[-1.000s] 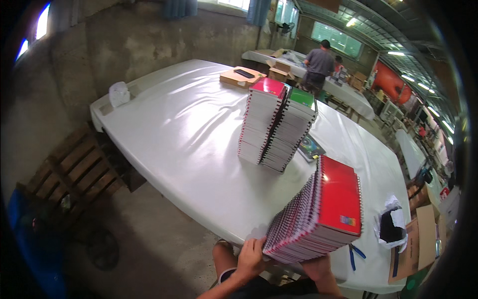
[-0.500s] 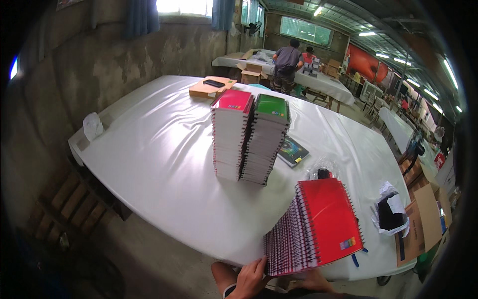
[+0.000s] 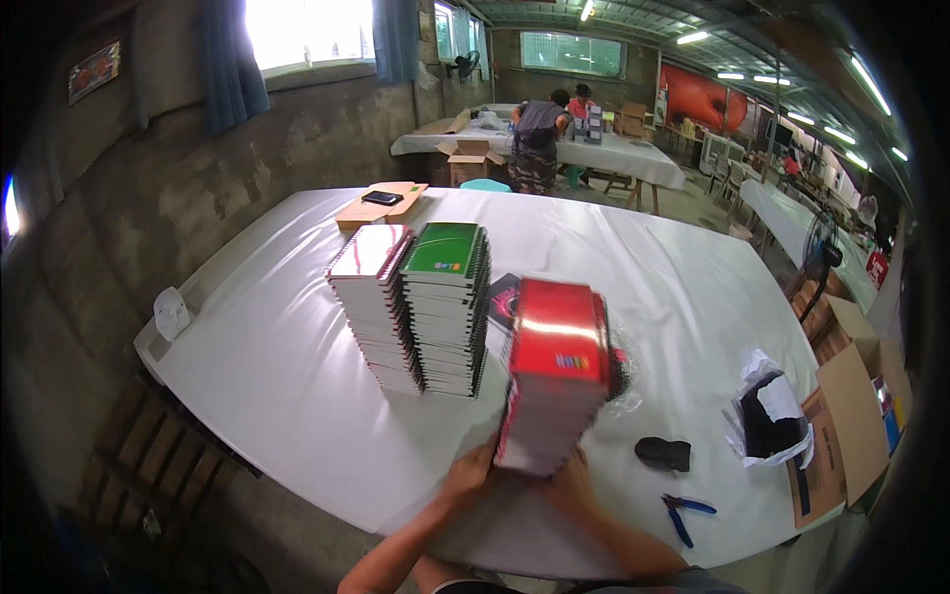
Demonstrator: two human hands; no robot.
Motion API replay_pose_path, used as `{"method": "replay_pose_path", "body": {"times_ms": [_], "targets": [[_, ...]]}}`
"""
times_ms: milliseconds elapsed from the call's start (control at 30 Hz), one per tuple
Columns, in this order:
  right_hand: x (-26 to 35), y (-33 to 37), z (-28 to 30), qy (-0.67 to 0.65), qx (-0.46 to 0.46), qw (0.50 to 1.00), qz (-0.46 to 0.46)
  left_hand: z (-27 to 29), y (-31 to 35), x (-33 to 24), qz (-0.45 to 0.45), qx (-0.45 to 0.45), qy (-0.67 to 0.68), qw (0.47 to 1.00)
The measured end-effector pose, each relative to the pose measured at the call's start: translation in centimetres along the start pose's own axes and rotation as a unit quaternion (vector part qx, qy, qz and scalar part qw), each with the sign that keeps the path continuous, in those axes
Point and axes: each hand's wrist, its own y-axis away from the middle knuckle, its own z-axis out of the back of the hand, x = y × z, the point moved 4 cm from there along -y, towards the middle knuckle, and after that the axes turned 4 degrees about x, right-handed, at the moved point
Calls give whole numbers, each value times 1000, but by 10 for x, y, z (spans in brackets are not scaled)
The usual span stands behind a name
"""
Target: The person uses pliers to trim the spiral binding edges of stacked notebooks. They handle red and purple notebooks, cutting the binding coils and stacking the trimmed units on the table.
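Note:
A tall stack of red spiral notebooks (image 3: 556, 337), slightly blurred, stands between my two hands near the table's front. My left hand (image 3: 469, 471) grips its lower left side, and my right hand (image 3: 568, 481) holds its lower right side. The fingers are partly hidden by the stack. To its left, two more stacks stand side by side: spiral notebooks with a shiny red cover on top (image 3: 370, 251), and green-topped spiral notebooks (image 3: 447, 253). A dark notebook (image 3: 504, 300) lies flat behind the red stack, partly covered by it.
The white-covered table (image 3: 267, 396) holds blue-handled cutters (image 3: 683, 517), a black pouch-like object (image 3: 663, 453) and a white wrapper with black contents (image 3: 776, 421). A phone (image 3: 382, 198) rests on flat cardboard (image 3: 354, 214). An open carton (image 3: 853, 396) stands right. People work at a far table (image 3: 633, 163).
The red notebook stack has moved from the table's front edge, away from me and leftward, with my hands at its base. The cutters and black pouch-like object are now uncovered.

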Motion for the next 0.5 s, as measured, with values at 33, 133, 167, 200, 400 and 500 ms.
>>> {"method": "replay_pose_path", "body": {"times_ms": [33,133,167,200,400,500], "targets": [[-10,-15,-3,-28,-25,999,-19,2,-15,-1,-20,-36,-8,999],[-26,-61,-3,-55,-27,996,-69,7,-57,7,-46,-125,-19,991],[-31,-72,-6,-55,-18,994,-89,9,-68,9,-38,-123,-14,992],[-38,-82,-9,-77,-42,993,-82,10,-77,11,-30,-122,-9,992],[-32,-129,-7,-170,-40,981,-88,20,-101,22,21,-220,-121,968],[-35,-138,-10,-142,-50,983,-103,21,-94,19,43,-253,-160,953]]}}
